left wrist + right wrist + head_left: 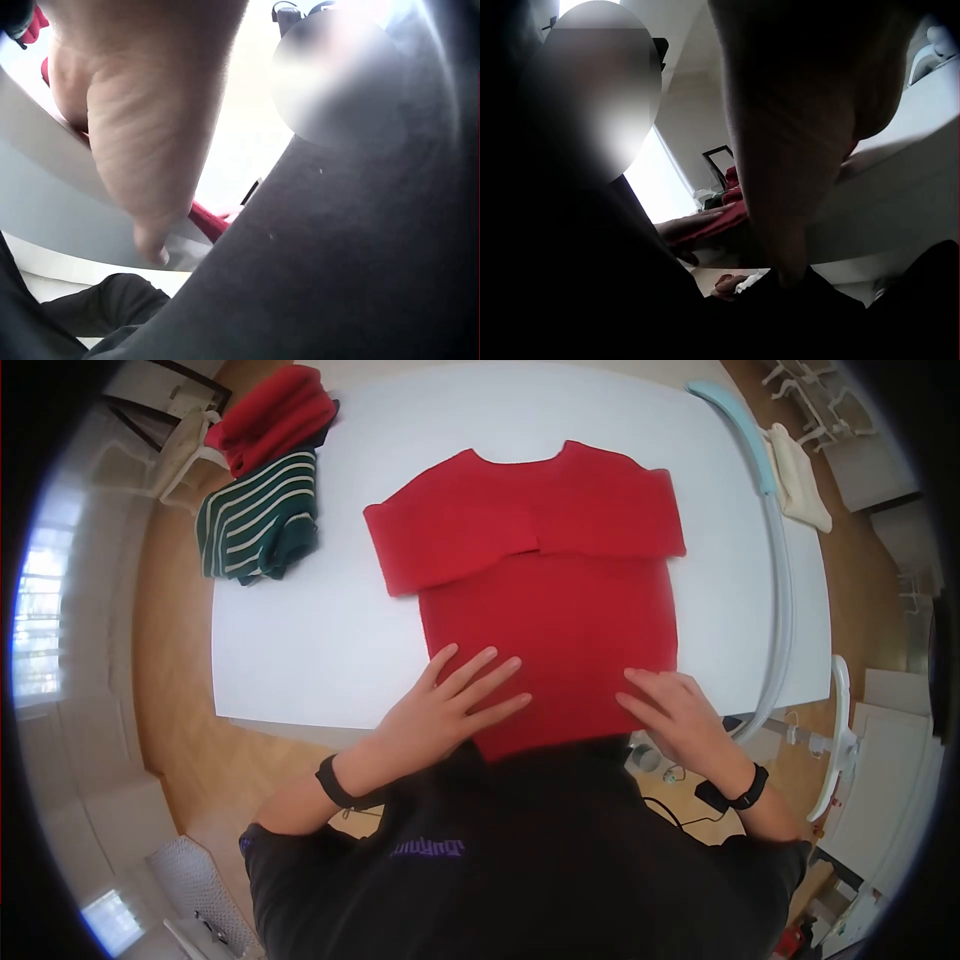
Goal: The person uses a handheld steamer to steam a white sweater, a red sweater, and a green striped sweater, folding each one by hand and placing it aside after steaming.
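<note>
A red sweater [560,610] lies flat on the white table, its neckline toward the far side and both sleeves folded across the chest. Its lower hem reaches the near table edge, by the person's dark shirt. The left hand [440,710] rests on the sweater's lower left part with fingers spread. At the lower right side, the right hand [685,720] touches the fabric with its fingers extended. In the left wrist view the left hand [150,135] hides most of the cloth; the right wrist view shows the right hand [795,150] dark, with red fabric [720,225] beyond.
On the white table [290,650], a folded green striped garment [262,515] and a red one [275,415] lie at the far left. A pale curved tube [778,580] runs along the right side, with a cream cloth [798,478] beside it.
</note>
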The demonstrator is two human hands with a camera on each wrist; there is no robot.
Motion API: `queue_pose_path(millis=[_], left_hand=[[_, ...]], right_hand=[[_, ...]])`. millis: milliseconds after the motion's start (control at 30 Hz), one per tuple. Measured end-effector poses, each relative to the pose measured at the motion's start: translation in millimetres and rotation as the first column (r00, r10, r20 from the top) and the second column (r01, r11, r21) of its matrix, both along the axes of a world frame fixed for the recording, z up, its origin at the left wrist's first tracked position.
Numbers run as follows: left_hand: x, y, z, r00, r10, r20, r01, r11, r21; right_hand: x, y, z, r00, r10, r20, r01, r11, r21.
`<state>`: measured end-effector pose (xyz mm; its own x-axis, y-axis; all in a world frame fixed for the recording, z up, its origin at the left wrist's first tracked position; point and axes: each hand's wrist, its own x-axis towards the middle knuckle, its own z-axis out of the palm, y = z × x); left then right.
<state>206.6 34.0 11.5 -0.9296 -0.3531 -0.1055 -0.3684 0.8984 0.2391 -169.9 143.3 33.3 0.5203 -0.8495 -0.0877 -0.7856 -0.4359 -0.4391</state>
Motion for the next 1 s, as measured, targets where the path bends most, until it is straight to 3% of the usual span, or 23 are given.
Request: queue_pose_path(millis=[67,133,267,333,367,467,500,533,633,700,833,967,1000], left_hand=[[0,3,3,0.997,0.021,-0.071,-0.019,0.999,0.039],[5,2,5,0.983,0.043,-0.179,-0.023,0.994,0.109],[8,-15,23,0.957,0.063,-0.282,-0.007,0.981,0.195],[4,-21,38,0.864,0.318,-0.391,-0.077,0.851,0.520],[2,-23,43,0.863,0.312,-0.396,-0.072,0.854,0.516],[0,-29,55,0.808,0.470,-0.354,-0.130,0.729,0.672],[0,-30,60,0.772,0.523,-0.361,-0.157,0.707,0.689],[1,-34,60,0.772,0.522,-0.362,-0.156,0.708,0.688],[-1,-59,56,0.655,0.572,-0.494,-0.231,0.774,0.590],[0,-90,52,0.651,0.556,-0.517,-0.319,0.818,0.478],[-12,-167,48,0.563,0.584,-0.585,-0.411,0.812,0.415],[-26,-242,15,0.596,0.628,-0.500,-0.541,0.775,0.327],[-31,-252,11,0.620,0.647,-0.445,-0.585,0.758,0.288]], right_hand=[[-3,-1,-5,0.985,0.094,-0.142,-0.122,0.972,-0.200],[-2,-6,7,0.989,0.094,-0.118,-0.114,0.977,-0.181],[-10,-19,15,0.989,0.095,0.113,-0.083,0.990,-0.110],[-16,-32,24,0.978,0.072,0.196,-0.056,0.995,-0.084],[-14,-41,36,0.973,0.055,0.222,-0.037,0.996,-0.084],[-16,-61,60,0.967,0.063,0.247,-0.040,0.994,-0.098],[-16,-66,71,0.945,-0.084,0.316,0.087,0.996,0.004],[-15,-71,77,0.899,-0.236,0.368,0.205,0.971,0.121],[-15,-117,81,0.800,-0.302,0.518,0.328,0.944,0.043],[-12,-154,75,0.707,-0.334,0.624,0.359,0.929,0.091],[-18,-244,41,0.694,-0.313,0.649,0.408,0.913,0.004],[-26,-320,13,0.698,-0.440,0.565,0.469,0.877,0.103],[-31,-337,0,0.754,-0.442,0.486,0.463,0.882,0.085]])
